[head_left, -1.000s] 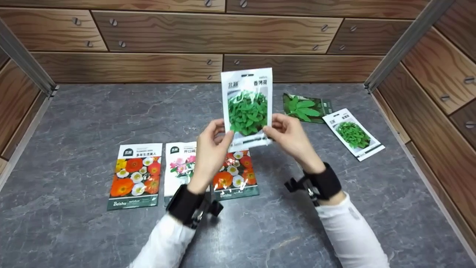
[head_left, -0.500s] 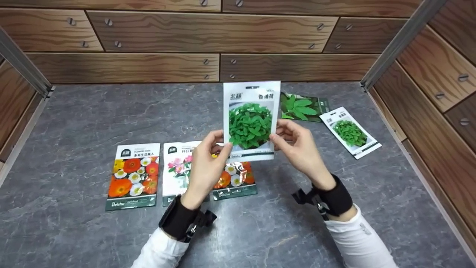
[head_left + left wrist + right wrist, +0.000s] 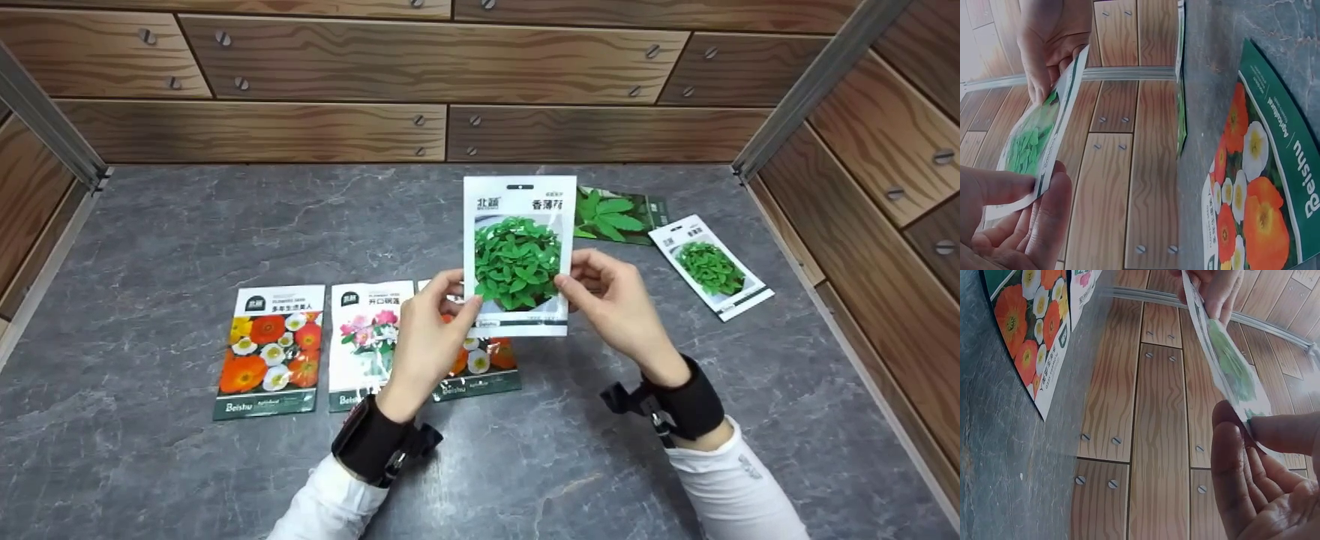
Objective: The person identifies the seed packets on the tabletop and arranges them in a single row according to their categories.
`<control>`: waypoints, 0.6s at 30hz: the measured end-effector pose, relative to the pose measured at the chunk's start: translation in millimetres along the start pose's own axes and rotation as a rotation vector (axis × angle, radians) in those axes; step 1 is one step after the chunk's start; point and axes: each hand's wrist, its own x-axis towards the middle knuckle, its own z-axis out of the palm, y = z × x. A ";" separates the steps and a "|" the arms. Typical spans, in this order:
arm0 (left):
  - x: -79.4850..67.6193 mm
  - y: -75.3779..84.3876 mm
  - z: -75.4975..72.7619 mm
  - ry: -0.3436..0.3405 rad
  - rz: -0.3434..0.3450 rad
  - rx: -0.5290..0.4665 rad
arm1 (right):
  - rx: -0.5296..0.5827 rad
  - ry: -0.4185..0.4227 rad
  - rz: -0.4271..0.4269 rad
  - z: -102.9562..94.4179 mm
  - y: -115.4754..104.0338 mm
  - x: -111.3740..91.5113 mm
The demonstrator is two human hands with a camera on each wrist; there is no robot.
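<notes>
Both hands hold up a white seed packet [image 3: 517, 262] with a picture of a leafy green plant, raised above the table with its front toward the head camera. The left hand [image 3: 431, 337] pinches the lower left edge, thumb in front and fingers behind. On the lower right edge, the right hand [image 3: 615, 311] pinches in the same way. In the left wrist view the packet [image 3: 1033, 140] appears nearly edge-on between the hands; so does the packet [image 3: 1233, 365] in the right wrist view. Below it lies a poppy seed packet [image 3: 480, 364], its upper part mostly covered.
A poppy packet [image 3: 270, 349] and a pink-flower packet [image 3: 367, 330] lie side by side at left on the grey table [image 3: 247, 217]. At right rest a dark green leaf packet [image 3: 615, 217] and a white green-plant packet [image 3: 711, 268]. Wood-patterned walls [image 3: 322, 64] enclose the back and sides.
The held packet has come down and toward the person, shifting slightly right, and faces the head camera more squarely. Both hands moved with it and keep their grip. The packets on the table stay put.
</notes>
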 end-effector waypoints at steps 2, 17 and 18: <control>-0.3 -1.8 1.7 0.004 -0.001 0.016 | 0.002 -0.012 0.009 -1.9 0.7 0.4; -6.4 -10.8 7.2 -0.109 0.495 0.560 | 0.059 -0.092 0.132 -23.9 10.6 3.4; -6.3 -10.6 7.0 -0.134 0.512 0.589 | 0.065 -0.100 0.142 -25.5 11.0 3.4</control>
